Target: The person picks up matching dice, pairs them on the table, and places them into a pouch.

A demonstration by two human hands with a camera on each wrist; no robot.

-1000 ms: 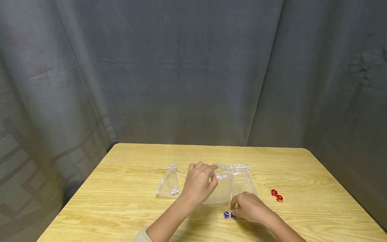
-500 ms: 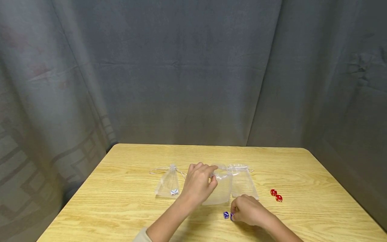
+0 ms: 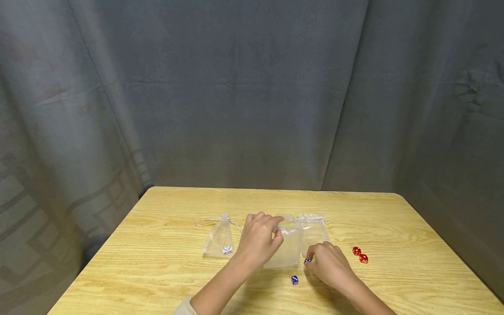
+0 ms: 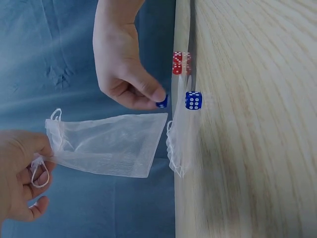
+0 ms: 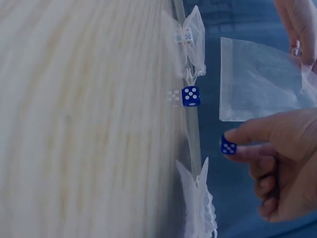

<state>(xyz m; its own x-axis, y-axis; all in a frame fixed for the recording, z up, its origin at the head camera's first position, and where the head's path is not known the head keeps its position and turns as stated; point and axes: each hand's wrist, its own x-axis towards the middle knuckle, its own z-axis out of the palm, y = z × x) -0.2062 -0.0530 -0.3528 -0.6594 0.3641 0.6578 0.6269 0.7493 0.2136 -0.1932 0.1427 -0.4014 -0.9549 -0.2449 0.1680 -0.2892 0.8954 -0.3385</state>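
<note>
My left hand (image 3: 257,240) holds a sheer white drawstring bag (image 3: 286,251) up off the table by its top end. In the left wrist view the bag (image 4: 109,144) hangs between that hand and the table, its drawstring loop beside the fingers. Between thumb and fingertip, my right hand (image 3: 330,266) pinches a blue die (image 5: 228,145) with white pips, raised above the table near the bag's lower end. A second blue die (image 3: 294,280) rests on the wood in front of the bag. Nothing shows inside the held bag.
To the left lies a sheer bag (image 3: 217,239) cinched at the neck, with two white dice (image 3: 227,250) inside. Another flat sheer bag (image 3: 315,236) lies behind my right hand. Two red dice (image 3: 363,258) sit farther right on the wooden table (image 3: 165,218). Grey curtains (image 3: 236,109) hang behind.
My right hand has taken hold of one blue die, lifted it, and moved it slightly away from me towards the bag. The left hand and its bag have stayed in place.
</note>
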